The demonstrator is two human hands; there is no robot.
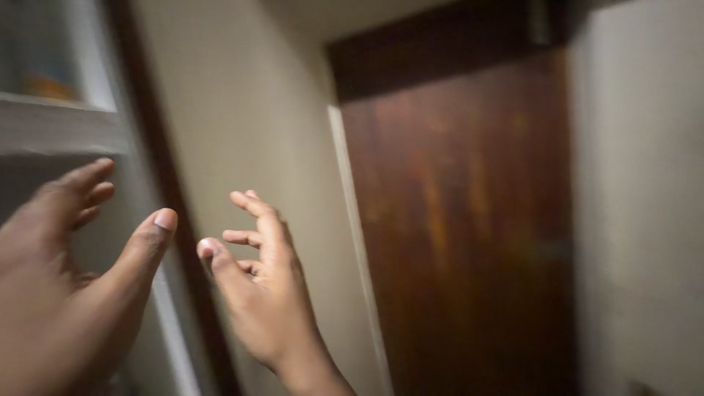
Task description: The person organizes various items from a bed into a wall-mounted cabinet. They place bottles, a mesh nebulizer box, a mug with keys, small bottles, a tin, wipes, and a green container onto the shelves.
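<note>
At the far left, above the left hand [51,286], a pale shelf edge [55,128] is crossing the view, with a small blurred orange-and-blue object [45,82] sitting on it (too smeared to tell what it is). The left hand is hanging in the air with its palm turned inward, its fingers spread loosely and its thumb standing apart; it is gripping nothing. Just right of its thumb, a dark brown wooden frame strip [165,183] is running down the view at a slant, passing between the two hands. The right hand [268,293] is hovering close beside the left, thumb tips near but apart, its fingers half curled and open, and it too is holding nothing. Behind it a plain cream wall [249,110] is filling the middle. Further right, well apart from both hands, a tall dark reddish-brown wooden door [462,220] is standing shut, edged by a pale door jamb [356,242].
</note>
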